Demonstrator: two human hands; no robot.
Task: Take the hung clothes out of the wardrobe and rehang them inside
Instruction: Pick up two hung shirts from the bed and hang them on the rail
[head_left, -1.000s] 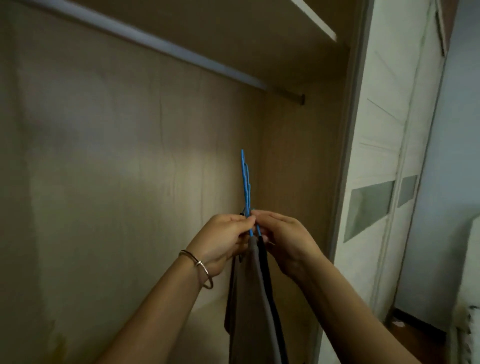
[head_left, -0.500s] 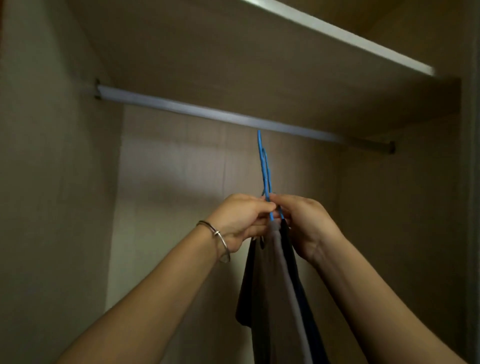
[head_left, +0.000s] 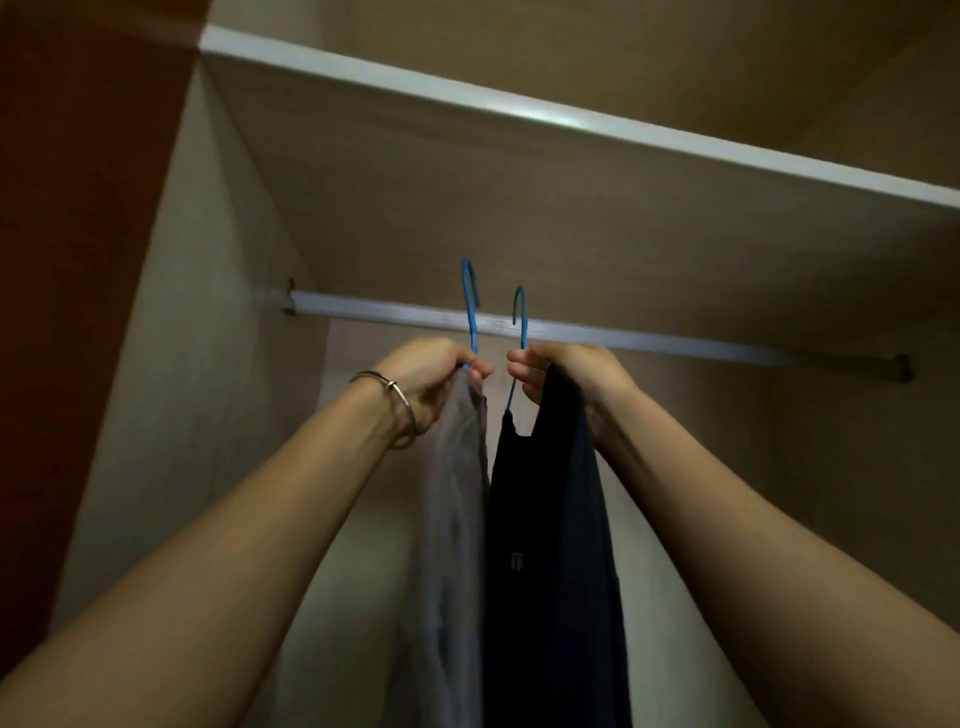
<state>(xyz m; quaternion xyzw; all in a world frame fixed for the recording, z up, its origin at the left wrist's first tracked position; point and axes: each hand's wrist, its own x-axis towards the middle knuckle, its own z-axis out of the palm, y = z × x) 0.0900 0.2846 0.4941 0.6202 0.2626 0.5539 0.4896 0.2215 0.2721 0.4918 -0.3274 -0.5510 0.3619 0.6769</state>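
Observation:
Two blue wire hangers are raised in front of the silver wardrobe rail (head_left: 649, 340). My left hand (head_left: 431, 379) grips the neck of the left blue hanger (head_left: 470, 306), from which a grey garment (head_left: 452, 519) hangs. My right hand (head_left: 566, 374) grips the neck of the right blue hanger (head_left: 521, 319), which carries a black garment (head_left: 550, 545). Both hooks reach up to about the rail's height; whether either is over the rail cannot be told. The hangers' shoulders are hidden by the cloth and my fingers.
A wooden shelf (head_left: 571, 119) with a pale front edge runs just above the rail. The wardrobe's left side wall (head_left: 197, 364) and back panel (head_left: 358, 519) enclose the space. No other clothes show on the rail.
My hands have risen toward the rail and moved apart, separating the two hangers that were held together. The view has tilted further upward.

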